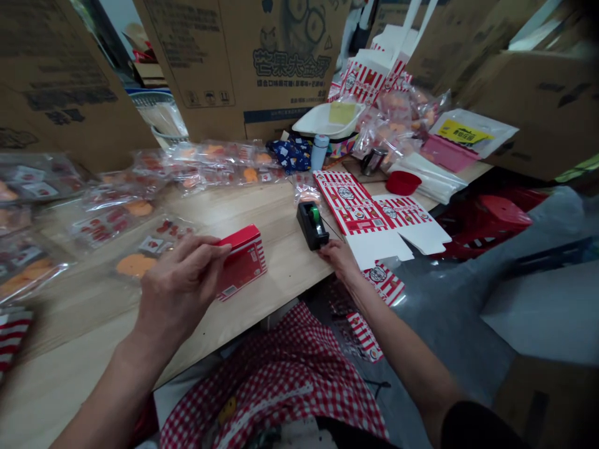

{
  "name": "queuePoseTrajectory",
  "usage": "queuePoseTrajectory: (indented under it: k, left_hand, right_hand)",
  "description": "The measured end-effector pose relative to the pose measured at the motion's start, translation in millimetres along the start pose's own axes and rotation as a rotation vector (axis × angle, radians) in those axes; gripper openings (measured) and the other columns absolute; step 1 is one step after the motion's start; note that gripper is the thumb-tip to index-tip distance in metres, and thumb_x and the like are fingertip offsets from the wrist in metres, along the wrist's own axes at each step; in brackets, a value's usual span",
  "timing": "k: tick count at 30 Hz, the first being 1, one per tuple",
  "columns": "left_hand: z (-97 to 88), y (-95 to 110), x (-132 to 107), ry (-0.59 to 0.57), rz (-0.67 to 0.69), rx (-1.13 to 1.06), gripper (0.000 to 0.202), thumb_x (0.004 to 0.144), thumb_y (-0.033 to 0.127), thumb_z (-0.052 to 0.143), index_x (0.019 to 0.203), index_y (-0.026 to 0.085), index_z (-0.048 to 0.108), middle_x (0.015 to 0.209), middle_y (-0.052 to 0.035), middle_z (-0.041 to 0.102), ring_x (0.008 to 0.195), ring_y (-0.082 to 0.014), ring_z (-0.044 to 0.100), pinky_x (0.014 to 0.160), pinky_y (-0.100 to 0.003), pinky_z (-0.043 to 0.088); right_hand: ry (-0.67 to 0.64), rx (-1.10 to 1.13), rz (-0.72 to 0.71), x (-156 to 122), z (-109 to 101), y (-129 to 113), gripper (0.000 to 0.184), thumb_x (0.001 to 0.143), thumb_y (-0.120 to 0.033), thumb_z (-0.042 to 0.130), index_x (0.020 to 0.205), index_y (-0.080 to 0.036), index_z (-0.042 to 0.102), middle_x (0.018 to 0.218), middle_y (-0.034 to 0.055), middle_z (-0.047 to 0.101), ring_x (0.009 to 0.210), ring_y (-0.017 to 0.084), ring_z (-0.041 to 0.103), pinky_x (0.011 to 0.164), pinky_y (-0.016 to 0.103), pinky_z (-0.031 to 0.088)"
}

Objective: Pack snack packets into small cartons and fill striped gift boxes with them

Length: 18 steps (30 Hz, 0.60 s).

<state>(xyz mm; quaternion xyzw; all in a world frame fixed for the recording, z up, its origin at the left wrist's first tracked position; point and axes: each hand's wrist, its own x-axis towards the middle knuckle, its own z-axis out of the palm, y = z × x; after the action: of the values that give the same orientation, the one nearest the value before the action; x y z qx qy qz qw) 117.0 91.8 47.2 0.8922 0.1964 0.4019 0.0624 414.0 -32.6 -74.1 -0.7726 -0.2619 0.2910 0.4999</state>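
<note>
My left hand (182,284) grips a small red box with white stripes (243,265) by its upper left edge and holds it upright at the tabletop. To the right, a black tape dispenser (312,227) with a green core stands near the table's front edge. My right hand (339,255) has its fingers pinched together at the dispenser's near end; any strip of tape between them is too fine to make out. Flat red-and-white striped printed cartons (349,202) lie just beyond and to the right of the dispenser.
Clear bags with orange pieces (135,265) cover the left and back of the wooden table (266,212). Large brown cartons (224,75) wall off the back. A light blue bottle (319,151), a white tray (322,128) and a red bowl (403,182) stand farther off.
</note>
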Motion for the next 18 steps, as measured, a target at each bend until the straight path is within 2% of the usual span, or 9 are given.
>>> queuePoseTrajectory:
  k: [3,5,6,8,11,14,18]
  left_hand:
    - [3.1,5.6,-5.7,0.056,-0.041,-0.004,0.007,0.094,0.021,0.064,0.091,0.022,0.07,0.096,-0.0043,0.074,0.082,-0.019,0.069,0.072,-0.031,0.053]
    - [2.9,8.3,-8.9,0.032,-0.068,0.003,0.013,0.095,0.017,0.059,0.095,0.021,0.071,0.1,-0.0073,0.072,0.09,-0.0209,0.069,0.078,-0.033,0.054]
    - [2.0,9.4,-10.3,0.018,-0.078,0.005,0.015,0.096,0.015,0.056,0.098,0.02,0.071,0.101,-0.0086,0.071,0.093,-0.0214,0.068,0.079,-0.034,0.054]
    - [-0.9,11.3,-13.0,0.009,-0.085,-0.019,0.018,0.096,0.012,0.054,0.101,0.02,0.07,0.102,-0.0091,0.069,0.094,-0.0206,0.067,0.079,-0.033,0.054]
    - [-4.4,14.8,-17.0,0.027,-0.134,-0.068,0.014,0.094,0.012,0.059,0.104,0.02,0.064,0.098,-0.0052,0.068,0.088,-0.0176,0.067,0.077,-0.03,0.054]
    - [-4.3,18.5,-20.9,0.059,-0.258,-0.119,0.024,0.092,0.014,0.062,0.112,0.021,0.052,0.1,-0.0032,0.067,0.09,-0.017,0.069,0.08,-0.03,0.057]
    - [-1.7,21.6,-24.6,0.068,-0.313,-0.225,0.039,0.092,0.013,0.061,0.122,0.023,0.04,0.106,-0.0037,0.066,0.099,-0.0166,0.071,0.084,-0.03,0.059]
  right_hand:
    - [0.095,-0.032,-0.074,-22.1,-2.7,-11.0,0.016,0.072,-0.028,0.064,0.063,-0.02,0.053,0.064,0.0006,0.058,0.069,0.018,0.059,0.064,0.028,0.049]
    - [0.075,-0.016,-0.158,-45.1,0.9,-30.6,0.012,0.077,-0.03,0.063,0.072,-0.019,0.059,0.067,0.0006,0.06,0.065,0.016,0.058,0.062,0.028,0.048]
    - [0.011,0.02,-0.23,-58.3,5.7,-43.4,0.013,0.081,-0.031,0.063,0.081,-0.019,0.063,0.068,0.0003,0.061,0.061,0.015,0.057,0.058,0.028,0.047]
    - [-0.2,0.116,-0.346,-85.1,21.0,-72.9,0.018,0.087,-0.032,0.061,0.094,-0.017,0.069,0.065,-0.0011,0.06,0.054,0.012,0.052,0.051,0.025,0.042]
    - [-0.426,0.249,-0.447,-113.2,52.6,-115.4,0.031,0.09,-0.03,0.058,0.115,-0.017,0.072,0.061,-0.0046,0.056,0.051,0.009,0.046,0.049,0.023,0.039]
    - [-0.496,0.324,-0.432,-119.0,80.5,-140.4,0.053,0.089,-0.03,0.057,0.14,-0.015,0.061,0.058,-0.0072,0.054,0.048,0.008,0.044,0.048,0.023,0.038]
    - [-0.46,0.269,-0.381,-110.7,99.6,-144.1,0.067,0.086,-0.032,0.058,0.148,-0.005,0.052,0.055,-0.0071,0.054,0.046,0.01,0.044,0.047,0.024,0.038]
